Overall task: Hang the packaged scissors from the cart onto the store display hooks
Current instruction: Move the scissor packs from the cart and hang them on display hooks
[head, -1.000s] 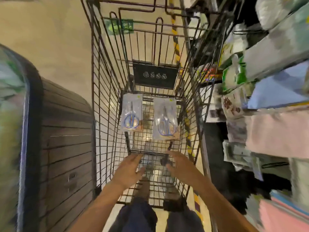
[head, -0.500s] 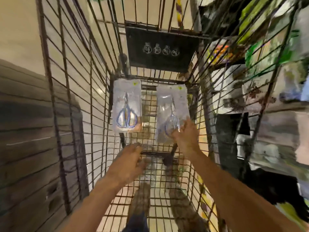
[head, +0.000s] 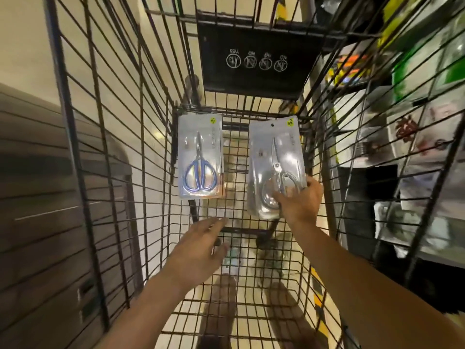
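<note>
While right hand (head: 299,200) apparently gripping 1 scissors pack (head: 275,162), left hand (head: 198,250) spread below other pack (head: 200,157).

2 clear scissor pkgs (head: 200,157) (head: 275,157) flat on cart (head: 113,147) floor, blades pointing away, right one tilted

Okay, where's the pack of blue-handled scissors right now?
The blue-handled scissors pack lies flat on the cart floor at its far left, beside the pack held by the right hand.

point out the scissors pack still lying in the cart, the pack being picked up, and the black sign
left scissors pack (head: 200,157), head view, on the blister centre
right scissors pack (head: 273,152), head view, on its upper middle
black sign (head: 256,59), head view, by the icons
</note>
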{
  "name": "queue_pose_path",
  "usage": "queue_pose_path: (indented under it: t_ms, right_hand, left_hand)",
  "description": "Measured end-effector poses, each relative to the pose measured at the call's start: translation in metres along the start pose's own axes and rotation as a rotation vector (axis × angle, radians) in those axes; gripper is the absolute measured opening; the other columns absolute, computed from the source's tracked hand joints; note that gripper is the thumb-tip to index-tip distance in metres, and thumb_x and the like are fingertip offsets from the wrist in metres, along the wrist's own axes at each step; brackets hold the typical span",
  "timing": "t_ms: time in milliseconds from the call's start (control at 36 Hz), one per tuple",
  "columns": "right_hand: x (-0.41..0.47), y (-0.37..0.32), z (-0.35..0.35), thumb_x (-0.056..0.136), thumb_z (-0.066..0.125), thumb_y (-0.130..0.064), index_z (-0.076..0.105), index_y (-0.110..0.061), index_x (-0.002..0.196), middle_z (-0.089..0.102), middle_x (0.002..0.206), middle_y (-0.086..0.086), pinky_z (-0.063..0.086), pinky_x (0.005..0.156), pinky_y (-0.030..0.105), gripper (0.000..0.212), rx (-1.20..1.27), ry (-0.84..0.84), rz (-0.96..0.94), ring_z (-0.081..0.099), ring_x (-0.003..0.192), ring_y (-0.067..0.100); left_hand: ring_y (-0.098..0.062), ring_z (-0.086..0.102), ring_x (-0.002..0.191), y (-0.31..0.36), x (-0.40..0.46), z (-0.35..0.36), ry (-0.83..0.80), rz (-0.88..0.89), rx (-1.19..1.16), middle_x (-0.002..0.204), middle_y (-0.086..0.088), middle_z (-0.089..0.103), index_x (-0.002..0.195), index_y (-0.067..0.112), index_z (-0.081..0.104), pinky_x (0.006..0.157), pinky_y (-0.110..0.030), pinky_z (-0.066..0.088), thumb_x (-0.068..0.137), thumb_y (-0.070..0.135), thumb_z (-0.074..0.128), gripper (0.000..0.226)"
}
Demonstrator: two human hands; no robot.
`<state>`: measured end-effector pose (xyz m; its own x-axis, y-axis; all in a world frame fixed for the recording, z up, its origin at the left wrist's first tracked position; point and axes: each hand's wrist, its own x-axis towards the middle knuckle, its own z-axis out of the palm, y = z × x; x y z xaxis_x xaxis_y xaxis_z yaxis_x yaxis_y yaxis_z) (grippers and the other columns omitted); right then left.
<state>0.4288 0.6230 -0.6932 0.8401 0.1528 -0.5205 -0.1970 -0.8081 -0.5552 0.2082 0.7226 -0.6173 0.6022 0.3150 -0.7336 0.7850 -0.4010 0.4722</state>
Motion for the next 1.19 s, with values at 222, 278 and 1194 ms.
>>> queue_pose_path:
  t_ms: [222, 278, 1194]
  right_hand:
    - [-0.023, 0.002, -0.011, 0.084, 0.080, -0.015, 0.062, -0.011, 0.122, 0.067, 0.098, -0.002, 0.059, 0.084, 0.041, 0.042, 0.068, -0.144, 0.019, 0.069, 0.100, 0.028]
    - [-0.034, 0.006, -0.016, 0.088, 0.077, -0.021, 0.059, -0.014, 0.133, 0.070, 0.114, 0.002, 0.059, 0.089, 0.041, 0.049, 0.095, -0.202, -0.008, 0.069, 0.106, 0.024]
    - [0.025, -0.001, 0.016, 0.073, 0.084, -0.026, 0.041, -0.020, 0.140, 0.047, 0.135, 0.005, 0.050, 0.102, 0.049, 0.080, -0.077, -0.137, -0.140, 0.048, 0.126, 0.026]
  left_hand:
    - [-0.009, 0.021, 0.151, 0.001, 0.001, 0.004, -0.004, -0.052, -0.218, 0.162, 0.010, 0.029, 0.158, 0.043, 0.018, 0.121, -0.027, 0.021, 0.103, 0.045, 0.048, 0.064]
    - [-0.010, 0.034, 0.146, 0.000, 0.004, 0.009, 0.041, -0.100, -0.375, 0.158, 0.010, 0.039, 0.154, 0.046, 0.027, 0.122, -0.037, 0.030, 0.094, 0.061, 0.049, 0.066]
    - [-0.029, 0.075, 0.102, 0.005, -0.004, -0.004, 0.420, -0.239, -1.314, 0.113, -0.007, 0.077, 0.132, 0.023, 0.058, 0.095, -0.058, 0.055, 0.082, -0.011, 0.072, 0.062]
